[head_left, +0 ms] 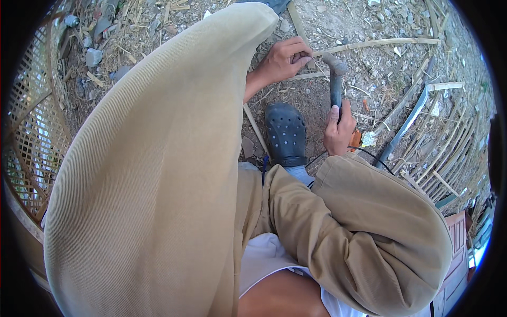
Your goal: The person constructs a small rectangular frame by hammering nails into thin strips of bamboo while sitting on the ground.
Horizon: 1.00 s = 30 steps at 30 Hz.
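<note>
My right hand (339, 129) is wrapped round the dark handle of a hammer (336, 95), held upright in the view with its worn metal head toward the far side. Left of the hammer head, my left hand (285, 58) is closed in a pinch low over the ground. Its fingertips meet the end of a thin bamboo strip (375, 45) that runs off to the right. Whatever lies between those fingers is too small to make out. My trouser leg hides most of the left forearm.
A dark clog (285, 134) on my foot stands between the hands. To the right lie a long blade (412, 119) and several bamboo slats (449, 142). A woven bamboo lattice (31, 121) stands at the left. Stones, such as a grey one (93, 57), and wood scraps litter the dirt.
</note>
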Motion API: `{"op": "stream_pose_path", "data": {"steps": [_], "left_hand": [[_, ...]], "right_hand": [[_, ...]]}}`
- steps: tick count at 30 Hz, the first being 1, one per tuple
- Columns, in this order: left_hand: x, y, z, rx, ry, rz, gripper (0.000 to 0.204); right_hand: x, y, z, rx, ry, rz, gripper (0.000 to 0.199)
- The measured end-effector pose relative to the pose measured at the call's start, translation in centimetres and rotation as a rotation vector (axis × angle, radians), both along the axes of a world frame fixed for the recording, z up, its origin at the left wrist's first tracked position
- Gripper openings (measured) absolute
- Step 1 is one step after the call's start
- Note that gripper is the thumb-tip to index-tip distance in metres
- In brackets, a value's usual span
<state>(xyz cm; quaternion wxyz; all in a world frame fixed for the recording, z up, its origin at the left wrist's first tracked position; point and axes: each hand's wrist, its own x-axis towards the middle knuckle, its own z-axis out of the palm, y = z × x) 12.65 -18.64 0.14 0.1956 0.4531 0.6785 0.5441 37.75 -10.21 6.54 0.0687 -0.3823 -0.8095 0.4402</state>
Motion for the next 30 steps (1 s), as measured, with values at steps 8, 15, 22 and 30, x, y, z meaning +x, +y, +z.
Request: {"op": "stream_pose_path", "data": {"steps": [8, 15, 22, 30], "left_hand": [[0.1, -0.4, 0.2, -0.07, -0.02, 0.017, 0.015], [0.3, -0.3, 0.5, -0.084, -0.025, 0.03, 0.014], [-0.1, 1.3, 2.5, -0.204, 0.211, -0.059, 0.023], [0.1, 3.4, 6.8, -0.597, 0.407, -0.198, 0.015]], "right_hand": [[-0.6, -0.2, -0.4, -0.013, -0.012, -0.064, 0.032], [0.4, -0.7, -0.7, -0.01, -0.082, -0.133, 0.031], [1.3, -0.9, -0.1, 0.074, -0.117, -0.234, 0.027], [1.2, -0.5, -0.7, 0.03, -0.118, -0.201, 0.025]]}}
